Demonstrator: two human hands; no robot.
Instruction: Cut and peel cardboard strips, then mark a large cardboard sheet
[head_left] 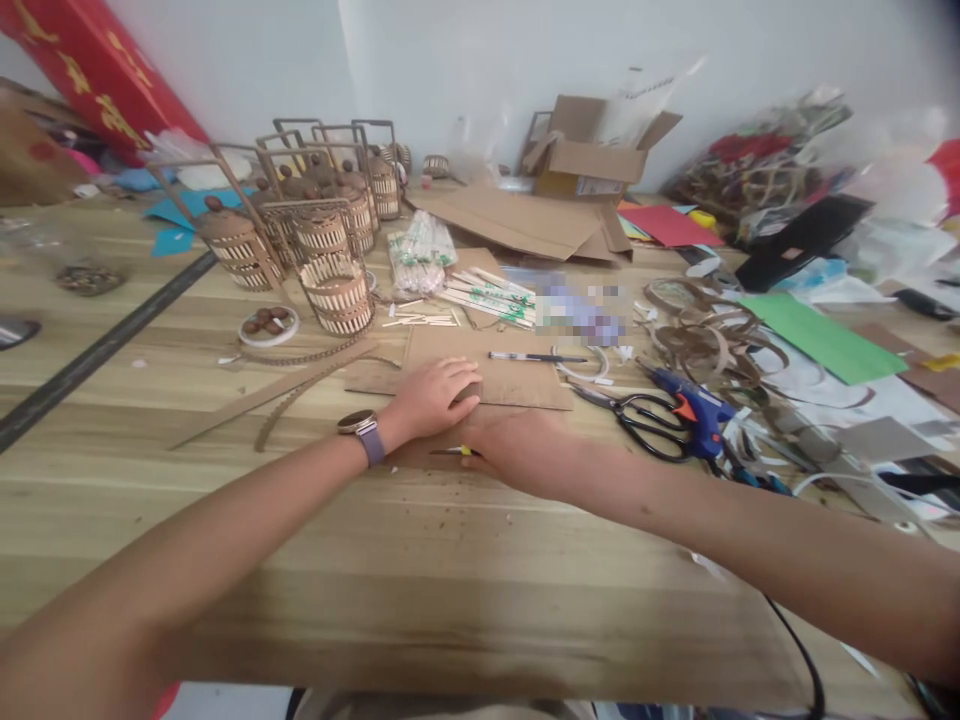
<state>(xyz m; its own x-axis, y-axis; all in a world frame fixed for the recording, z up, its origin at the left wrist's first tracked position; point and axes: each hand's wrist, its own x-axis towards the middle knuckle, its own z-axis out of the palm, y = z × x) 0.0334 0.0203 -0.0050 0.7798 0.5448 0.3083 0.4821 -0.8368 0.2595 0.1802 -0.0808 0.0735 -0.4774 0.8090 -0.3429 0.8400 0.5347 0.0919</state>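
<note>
**Two hands on a cardboard sheet at a crowded desk**

At the far left of the wooden desk [112, 400] stands a cluster of small slatted lanterns [337, 293], with a white dish of brown nuts [268, 325] just in front of them. Long cardboard strips [277, 392] lie between the dish and the person's arms.

The left hand [436, 395], a watch [358, 424] on its wrist, lies released and palm down, its fingers pressing flat on the near edge of a brown cardboard sheet [517, 380]. A pen [536, 357] rests on the far part of that sheet.

Just beside it, the right hand [517, 450] is clenched around a thin yellow-tipped tool [465, 452], whose tip pokes out leftward at the sheet's near edge. What kind of tool it is cannot be told.

To the right lie black scissors [645, 422], touching a blue glue gun [694, 405]. Further right is a green paper [825, 338].
</note>
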